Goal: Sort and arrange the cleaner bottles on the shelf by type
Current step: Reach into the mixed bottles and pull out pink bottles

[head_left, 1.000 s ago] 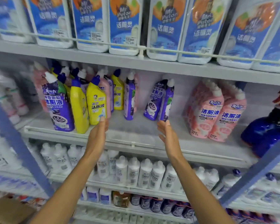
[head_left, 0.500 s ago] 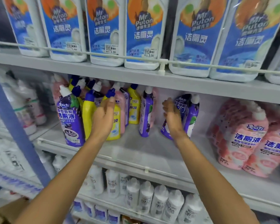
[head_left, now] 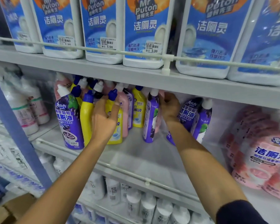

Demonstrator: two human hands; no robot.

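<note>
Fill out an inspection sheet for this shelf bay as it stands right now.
Surface: middle shelf, pale, bare at the front centre.
Job's things: yellow bottle and purple bottle upright; the mixed cluster of purple, yellow and pink bottles is unsorted; pink bottles grouped at right.
Clutter: nothing seen.
Grippers: left hand wrapped on the yellow bottle; right hand closed at the purple bottle's neck.
Cables: nothing seen.
Surroundings: blue-labelled jugs above behind a rail; white bottles below; cardboard box at lower left.
</note>
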